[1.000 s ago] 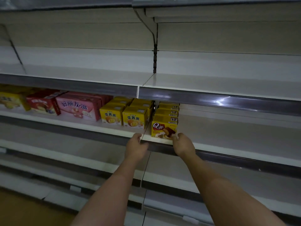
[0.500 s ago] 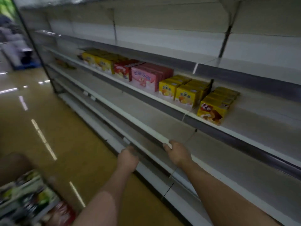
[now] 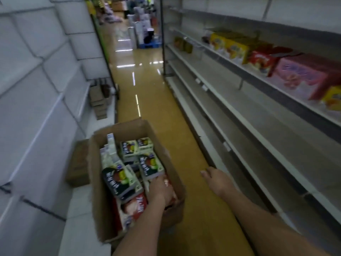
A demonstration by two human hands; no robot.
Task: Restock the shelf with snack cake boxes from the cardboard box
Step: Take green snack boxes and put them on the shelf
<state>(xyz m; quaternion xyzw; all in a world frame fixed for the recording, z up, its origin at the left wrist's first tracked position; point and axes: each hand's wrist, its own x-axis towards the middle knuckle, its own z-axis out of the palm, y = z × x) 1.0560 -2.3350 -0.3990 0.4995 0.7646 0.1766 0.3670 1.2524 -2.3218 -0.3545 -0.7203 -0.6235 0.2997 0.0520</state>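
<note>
Reaching left hand into open brown cardboard box, seemingly gripping a red-and-white snack box (blurred); right hand hanging relaxed, empty. Next: lifting toward grey metal shelf.

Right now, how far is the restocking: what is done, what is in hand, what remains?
Done: some snack boxes already stand on one shelf at right. In hand: the left hand reaches into the cardboard box among the packs, its grip blurred; the right hand hangs open over the floor. Left: many packs still fill the box, and the lower shelves are bare.
</note>
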